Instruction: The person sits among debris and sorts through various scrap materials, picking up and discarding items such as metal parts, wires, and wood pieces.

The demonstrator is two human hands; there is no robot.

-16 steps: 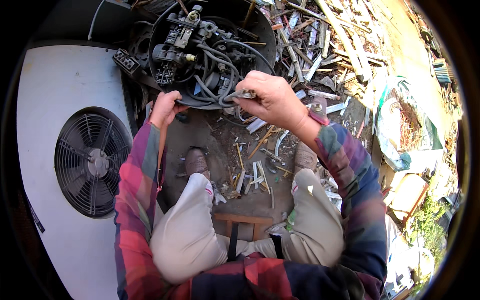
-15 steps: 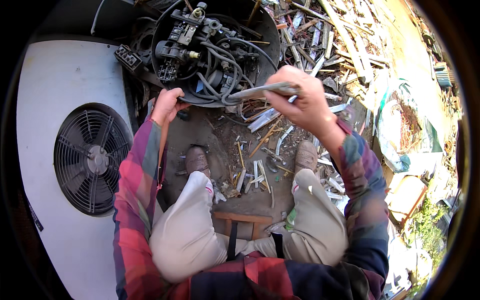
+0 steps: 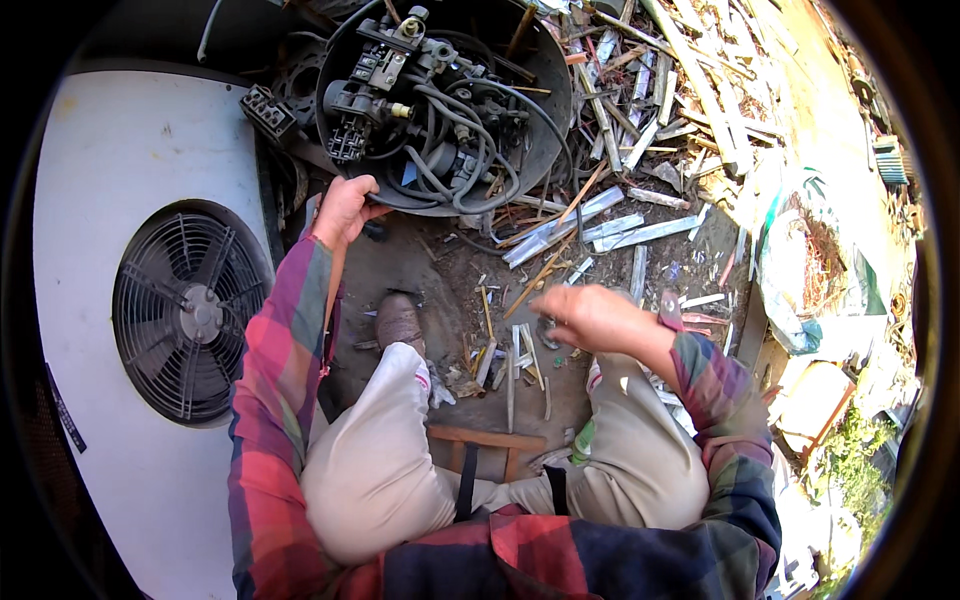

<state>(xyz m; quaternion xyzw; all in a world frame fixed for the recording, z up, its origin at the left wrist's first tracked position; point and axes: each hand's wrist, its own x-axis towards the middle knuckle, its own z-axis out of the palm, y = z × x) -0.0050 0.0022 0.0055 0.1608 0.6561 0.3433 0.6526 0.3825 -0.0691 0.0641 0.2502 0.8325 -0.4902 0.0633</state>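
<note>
My left hand (image 3: pixel 345 212) is closed at the near-left rim of a round black tub (image 3: pixel 548 130), its thumb and fingers pinching the edge. A brown strap-like strip (image 3: pixel 335 280) hangs beside that wrist. Inside the tub lie a greasy metal valve assembly (image 3: pixel 385 65) and looped grey cables (image 3: pixel 465 125). My right hand (image 3: pixel 598 318) hovers low above the littered ground, in front of my right shoe. Motion smears its fingers, and no held thing shows in it.
To the left stands a white metal housing with a round fan grille (image 3: pixel 200 315). Wood scraps and pale strips (image 3: pixel 640 232) litter the ground at right. A plastic bag with reddish wires (image 3: pixel 810 260) lies farther right. A connector block (image 3: pixel 268 112) sits beside the tub.
My right hand has dropped from beside the tub toward my right knee. The flat grey strip it held no longer shows in it. My left hand stays at the rim.
</note>
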